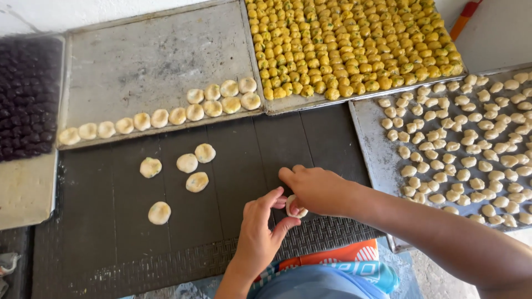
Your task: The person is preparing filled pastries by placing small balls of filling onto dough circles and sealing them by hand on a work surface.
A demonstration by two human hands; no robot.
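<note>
A small dough piece [294,207] is pinched on edge between both hands, its long axis running away from the body. The left hand [260,232] is cupped below, the right hand [318,190] arched above. Filled rounds [187,163] lie farther left.

The left hand [260,230] rises from the near edge, wrist straight, thumb and forefinger curled toward each other in a pinch. The right hand [316,191] reaches in from the right edge on a bare forearm, palm down, fingers bent, fingertips meeting the left's
</note>
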